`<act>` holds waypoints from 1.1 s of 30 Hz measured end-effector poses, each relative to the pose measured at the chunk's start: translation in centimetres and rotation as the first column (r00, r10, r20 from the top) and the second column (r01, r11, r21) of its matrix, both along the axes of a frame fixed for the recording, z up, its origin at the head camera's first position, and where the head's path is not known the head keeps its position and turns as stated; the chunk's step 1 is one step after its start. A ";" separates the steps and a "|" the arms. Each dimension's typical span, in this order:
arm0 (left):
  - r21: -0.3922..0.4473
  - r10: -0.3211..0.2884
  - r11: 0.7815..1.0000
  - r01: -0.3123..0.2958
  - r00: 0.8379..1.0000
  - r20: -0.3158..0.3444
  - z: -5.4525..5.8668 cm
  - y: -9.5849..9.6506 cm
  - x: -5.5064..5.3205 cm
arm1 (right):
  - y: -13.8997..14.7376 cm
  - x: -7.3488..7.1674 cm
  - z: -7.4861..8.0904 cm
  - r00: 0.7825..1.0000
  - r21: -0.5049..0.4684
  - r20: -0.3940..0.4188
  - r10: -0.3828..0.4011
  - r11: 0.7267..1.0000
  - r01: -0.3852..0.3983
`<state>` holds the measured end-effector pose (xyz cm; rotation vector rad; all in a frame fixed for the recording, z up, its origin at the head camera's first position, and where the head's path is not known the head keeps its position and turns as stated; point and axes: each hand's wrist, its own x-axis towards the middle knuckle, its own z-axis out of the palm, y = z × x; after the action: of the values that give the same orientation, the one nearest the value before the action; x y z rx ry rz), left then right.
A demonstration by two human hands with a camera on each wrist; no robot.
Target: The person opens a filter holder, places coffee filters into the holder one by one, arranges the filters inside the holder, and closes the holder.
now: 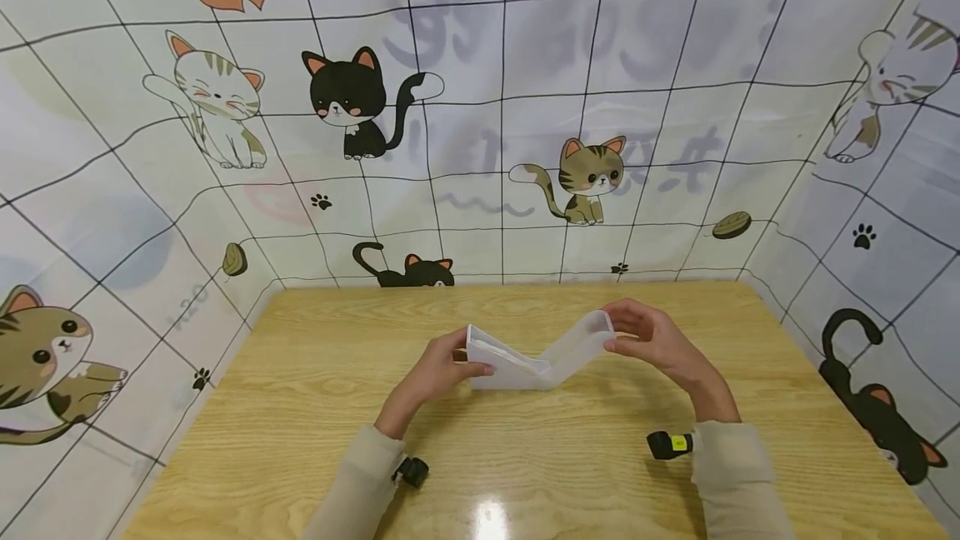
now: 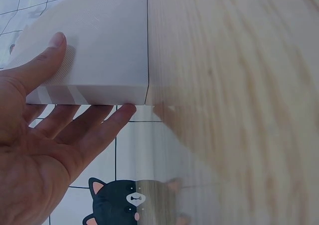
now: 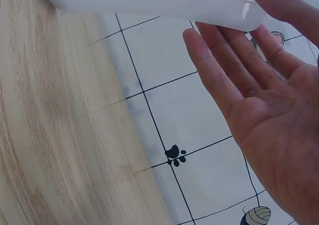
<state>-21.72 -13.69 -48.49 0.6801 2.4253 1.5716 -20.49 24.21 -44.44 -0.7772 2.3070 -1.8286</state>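
A white plastic case [image 1: 506,375] with a translucent lid [image 1: 573,354] stands on the table, opened into a V shape. My left hand [image 1: 444,367] grips the left end of the case, thumb on the near face and fingers at the end and far side. In the left wrist view the thumb of that hand [image 2: 45,140] presses on the white wall [image 2: 107,45]. My right hand [image 1: 660,344] holds the raised outer end of the lid between thumb and fingers. The right wrist view shows this hand [image 3: 274,95] at the lid's end [image 3: 164,3]. The inside of the case is mostly hidden.
The wooden table [image 1: 337,332] meets a cat-patterned, gridded covering [image 1: 465,107] at the back and both sides. Small black cameras [image 1: 411,472] sit at both wrists. Light glares on the table near its front.
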 end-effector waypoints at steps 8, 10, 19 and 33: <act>0.007 -0.001 1.000 0.000 1.000 0.011 0.2 -0.1 0.2 | -0.4 0.0 0.0 0.999 -0.012 -0.025 0.021 1.000 -0.021; 0.013 0.002 1.000 -0.002 1.000 0.015 0.3 -0.1 0.3 | -0.5 0.0 0.0 1.000 -0.012 -0.017 0.019 1.000 -0.019; 0.020 0.008 1.000 -0.009 1.000 0.022 0.3 0.0 0.3 | -0.4 0.0 0.1 1.000 0.002 -0.024 0.018 1.000 -0.018; 0.005 -0.005 1.000 0.004 1.000 0.015 0.2 -0.1 0.1 | -1.1 0.1 0.5 1.000 0.010 -0.023 0.007 1.000 -0.007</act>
<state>-21.59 -13.75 -48.27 0.6721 2.4087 1.5758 -20.34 23.11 -43.91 -0.8084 2.3220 -1.8138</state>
